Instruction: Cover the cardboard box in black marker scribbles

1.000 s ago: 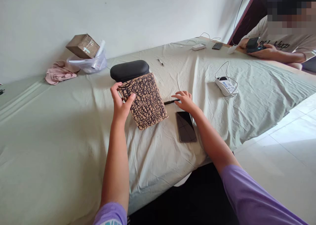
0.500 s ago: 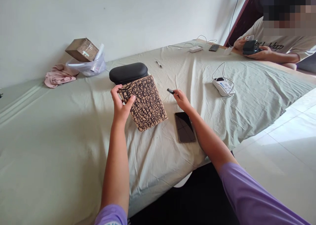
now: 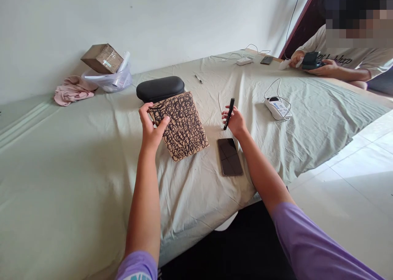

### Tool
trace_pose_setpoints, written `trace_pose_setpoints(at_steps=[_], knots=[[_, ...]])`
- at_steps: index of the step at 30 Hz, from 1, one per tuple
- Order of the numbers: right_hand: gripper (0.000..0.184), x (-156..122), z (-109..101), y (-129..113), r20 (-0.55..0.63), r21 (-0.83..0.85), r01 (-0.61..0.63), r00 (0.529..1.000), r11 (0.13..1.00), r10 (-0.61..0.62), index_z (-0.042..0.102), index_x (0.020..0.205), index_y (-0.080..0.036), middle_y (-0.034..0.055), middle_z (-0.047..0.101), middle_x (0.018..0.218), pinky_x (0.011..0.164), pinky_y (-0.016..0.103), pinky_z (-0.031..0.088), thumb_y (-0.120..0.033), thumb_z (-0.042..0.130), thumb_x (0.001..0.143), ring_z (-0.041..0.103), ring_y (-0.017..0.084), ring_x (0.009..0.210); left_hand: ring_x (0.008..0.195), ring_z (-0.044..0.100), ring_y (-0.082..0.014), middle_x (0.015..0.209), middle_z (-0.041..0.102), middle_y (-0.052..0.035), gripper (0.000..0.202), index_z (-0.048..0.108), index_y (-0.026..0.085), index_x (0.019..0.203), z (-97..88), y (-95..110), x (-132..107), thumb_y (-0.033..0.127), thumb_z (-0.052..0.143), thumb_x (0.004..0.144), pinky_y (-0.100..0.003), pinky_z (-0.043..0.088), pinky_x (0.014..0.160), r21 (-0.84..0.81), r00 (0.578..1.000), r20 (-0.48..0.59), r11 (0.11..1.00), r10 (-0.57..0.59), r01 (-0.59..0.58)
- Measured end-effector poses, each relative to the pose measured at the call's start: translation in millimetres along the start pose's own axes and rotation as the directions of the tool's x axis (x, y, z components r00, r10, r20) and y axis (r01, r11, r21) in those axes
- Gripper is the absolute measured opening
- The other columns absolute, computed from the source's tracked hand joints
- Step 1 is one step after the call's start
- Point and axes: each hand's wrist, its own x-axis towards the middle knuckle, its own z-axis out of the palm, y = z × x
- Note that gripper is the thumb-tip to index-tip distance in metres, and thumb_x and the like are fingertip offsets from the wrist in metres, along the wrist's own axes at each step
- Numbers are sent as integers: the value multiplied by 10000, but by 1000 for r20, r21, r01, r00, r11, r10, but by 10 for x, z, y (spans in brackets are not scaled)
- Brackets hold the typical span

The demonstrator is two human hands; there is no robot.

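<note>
Above the bench's (image 3: 196, 194) front edge, the left hand (image 3: 152, 127) grips the scribbled cardboard (image 3: 186, 128) by its back-left corner; rightward, apart from it, the right hand (image 3: 236, 121) holds the marker (image 3: 229, 113), long axis running front to back.

table (image 3: 76, 169): cloth-covered, matt, wrinkled | scribbled board (image 3: 181, 126): matt, card-like | marker (image 3: 229, 114): smooth, plastic-looking | phone (image 3: 230, 157), toward table's near edge: glossy, glass-like | case (image 3: 160, 88), toward far edge: smooth, mostly matt | tub (image 3: 104, 83), by far edge: translucent plastic
</note>
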Motion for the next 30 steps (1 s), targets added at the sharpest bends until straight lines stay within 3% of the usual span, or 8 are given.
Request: trace_pose_setpoints(at_steps=[5, 11, 15, 22, 30], knots=[[625, -42, 17, -76, -7, 51, 17, 1000, 999, -17, 637, 1016, -298, -41, 513, 665, 574, 308, 433, -882, 651, 794, 500, 162, 592, 1490, 497, -316, 1531, 496, -125, 682, 441, 293, 1450, -2, -22, -2, 462, 808, 900, -543, 376, 1317, -7, 1000, 3, 1000, 2, -2], [715, -92, 28, -167, 25, 79, 4, 1000, 997, -6, 658, 929, -265, -34, 527, 652, 555, 302, 433, -961, 648, 765, 495, 146, 568, 1486, 502, -320, 1520, 499, -124, 691, 432, 299, 1448, -13, -35, 5, 480, 810, 898, -550, 376, 1316, 5, 1000, 9, 1000, -1, 1], [742, -109, 54, -212, 16, 55, 39, 999, 998, -40, 582, 779, -259, -38, 448, 588, 532, 307, 395, -999, 546, 820, 415, 138, 516, 1494, 500, -318, 1531, 495, -122, 700, 421, 306, 1449, -23, -11, 7, 489, 809, 896, -539, 382, 1313, 15, 1000, 28, 1000, -14, 14], [734, -84, 24, -216, 12, -60, 7, 1000, 998, -6, 392, 647, -288, -38, 325, 543, 516, 339, 340, -978, 401, 896, 318, 145, 487, 1471, 515, -326, 1517, 493, -119, 701, 426, 311, 1436, -29, 42, 8, 541, 802, 891, -544, 395, 1309, 29, 999, 24, 999, -22, 21], [661, -54, -16, -153, 81, -6, 34, 996, 999, -33, 416, 654, -281, -40, 312, 559, 499, 318, 312, -880, 522, 911, 287, 136, 503, 1474, 513, -321, 1519, 497, -110, 706, 419, 321, 1431, -38, 57, 11, 553, 807, 889, -548, 396, 1315, 31, 998, 35, 998, -48, 47]])
